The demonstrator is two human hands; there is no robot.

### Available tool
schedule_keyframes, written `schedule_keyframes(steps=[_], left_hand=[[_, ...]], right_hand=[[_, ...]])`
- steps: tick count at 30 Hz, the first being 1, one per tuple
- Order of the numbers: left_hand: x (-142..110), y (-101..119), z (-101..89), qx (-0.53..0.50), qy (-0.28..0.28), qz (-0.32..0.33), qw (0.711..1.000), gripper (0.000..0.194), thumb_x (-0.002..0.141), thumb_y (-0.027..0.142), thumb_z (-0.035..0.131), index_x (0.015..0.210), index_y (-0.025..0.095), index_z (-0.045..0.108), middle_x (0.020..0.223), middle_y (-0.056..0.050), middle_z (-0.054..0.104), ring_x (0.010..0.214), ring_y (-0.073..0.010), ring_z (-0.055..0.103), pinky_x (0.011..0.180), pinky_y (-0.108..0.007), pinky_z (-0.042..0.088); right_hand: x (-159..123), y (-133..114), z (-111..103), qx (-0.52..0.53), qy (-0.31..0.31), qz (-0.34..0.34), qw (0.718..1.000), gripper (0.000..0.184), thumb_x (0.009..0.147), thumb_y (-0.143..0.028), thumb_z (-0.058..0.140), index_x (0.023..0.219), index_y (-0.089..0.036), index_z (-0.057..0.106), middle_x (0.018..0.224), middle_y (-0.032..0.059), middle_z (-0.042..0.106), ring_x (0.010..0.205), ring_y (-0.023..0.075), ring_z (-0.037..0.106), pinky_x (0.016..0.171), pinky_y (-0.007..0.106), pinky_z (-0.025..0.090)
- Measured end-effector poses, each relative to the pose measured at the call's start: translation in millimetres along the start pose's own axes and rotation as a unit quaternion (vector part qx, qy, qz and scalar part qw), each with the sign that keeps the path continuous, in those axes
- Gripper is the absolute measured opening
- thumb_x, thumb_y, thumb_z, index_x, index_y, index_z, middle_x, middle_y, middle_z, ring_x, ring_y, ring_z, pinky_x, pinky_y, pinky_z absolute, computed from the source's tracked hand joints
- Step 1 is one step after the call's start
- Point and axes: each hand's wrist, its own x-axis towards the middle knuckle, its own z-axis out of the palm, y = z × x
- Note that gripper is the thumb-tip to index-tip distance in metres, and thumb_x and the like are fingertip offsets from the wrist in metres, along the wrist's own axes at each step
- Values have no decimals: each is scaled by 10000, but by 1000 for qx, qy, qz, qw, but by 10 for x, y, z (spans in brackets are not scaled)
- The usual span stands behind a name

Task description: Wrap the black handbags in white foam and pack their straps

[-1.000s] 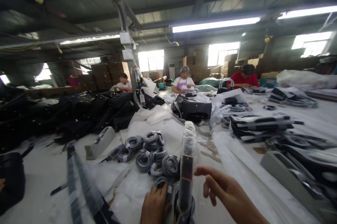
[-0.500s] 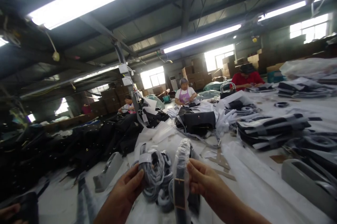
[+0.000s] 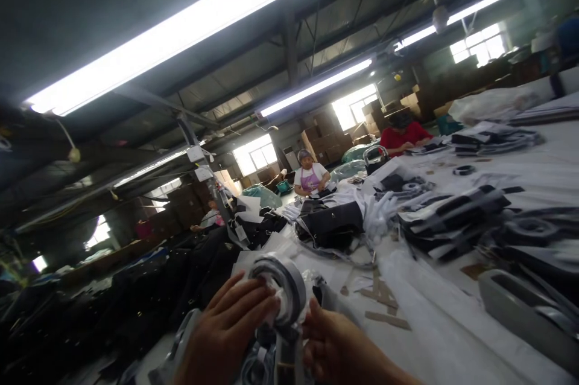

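My left hand point(image 3: 226, 330) is raised at the bottom middle, fingers closed around a coiled grey strap roll point(image 3: 283, 285) wrapped in clear plastic with white paper inside. My right hand point(image 3: 328, 346) is just right of it, fingers pinched on the dark strap point(image 3: 289, 355) that hangs down from the roll. More grey coils lie below the hands, mostly hidden.
A white-covered table point(image 3: 434, 324) stretches right, bearing stacked black straps point(image 3: 456, 213), a black bag point(image 3: 332, 225) and a grey tape dispenser point(image 3: 520, 303). Black bags are heaped at left point(image 3: 136, 300). Three people sit working at the far end point(image 3: 310, 174).
The view has tilted up and rolled. My left hand lifted a strap roll higher and turned its coil toward me; my right hand moved in close under it.
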Motion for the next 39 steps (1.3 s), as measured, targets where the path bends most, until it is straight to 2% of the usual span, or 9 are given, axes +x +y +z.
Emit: schedule_keyframes(steps=[4, 10, 16, 24, 27, 30, 33, 35, 39], left_hand=[[167, 17, 14, -20, -27, 37, 999, 272, 977, 161, 500, 1199, 227, 642, 1209, 19, 725, 1246, -90, 580, 1191, -244, 310], [229, 63, 157, -46, -49, 37, 997, 238, 945, 170, 581, 1161, 236, 654, 1226, -17, 718, 1279, -153, 570, 1105, -289, 456], [306, 193, 220, -98, 14, 27, 995, 191, 932, 127, 582, 1079, 216, 664, 1173, -30, 729, 1210, -145, 606, 1001, -224, 516], [165, 329, 304, -191, 57, -25, 980, 201, 921, 61, 559, 1038, 179, 673, 1141, -63, 710, 1113, -151, 644, 936, -212, 541], [96, 346, 311, -258, 52, -122, 957, 253, 946, 107, 525, 1091, 235, 688, 1274, -63, 654, 1088, -150, 666, 909, -209, 549], [65, 321, 322, -358, 66, -319, 875, 284, 959, 246, 535, 1216, 284, 649, 1343, -71, 611, 1092, -173, 666, 885, -250, 560], [55, 305, 354, -500, -2, -514, 697, 437, 889, 469, 628, 1246, 216, 629, 1177, -94, 682, 1017, -200, 670, 805, -269, 556], [51, 336, 372, -571, -77, -554, 601, 527, 845, 588, 627, 1113, 139, 691, 941, -92, 714, 828, -190, 677, 698, -270, 543], [71, 445, 338, -657, -134, -551, 497, 547, 876, 632, 546, 904, 121, 739, 687, -40, 661, 585, -101, 576, 646, -238, 503]], right_hand=[[12, -29, -57, -28, -12, 19, 999, 497, 792, -611, 734, 881, -125, 683, 845, 65, 697, 573, 79, 636, 485, 142, 479], [-116, -201, -18, -216, 76, -28, 973, 602, 710, -736, 658, 661, -139, 604, 538, 23, 603, 380, 98, 524, 355, 178, 395], [-281, -445, 228, -179, 39, 66, 981, 312, 625, -400, 701, 752, -117, 674, 543, 9, 590, 386, 56, 470, 359, 135, 336], [-342, -512, 356, -135, 7, 119, 984, 198, 584, -210, 750, 716, -126, 628, 580, -21, 584, 483, 51, 529, 447, 121, 382], [-303, -573, 307, -157, 3, 109, 981, 236, 640, -193, 722, 861, -121, 685, 630, -8, 619, 484, 52, 540, 440, 122, 410], [-214, -692, 304, -208, 3, 105, 972, 295, 673, -188, 702, 964, -139, 703, 632, -11, 641, 478, 61, 552, 443, 133, 464], [-119, -786, 351, -276, 7, 114, 954, 214, 653, -184, 666, 852, -125, 720, 584, -4, 641, 445, 61, 541, 410, 126, 468], [-67, -809, 376, -310, 3, 125, 942, 180, 641, -184, 642, 785, -117, 727, 602, 12, 657, 436, 57, 542, 390, 118, 462], [12, -819, 381, -361, -6, 166, 918, 157, 687, -237, 681, 769, -117, 740, 658, 26, 679, 451, 61, 570, 389, 121, 488]])
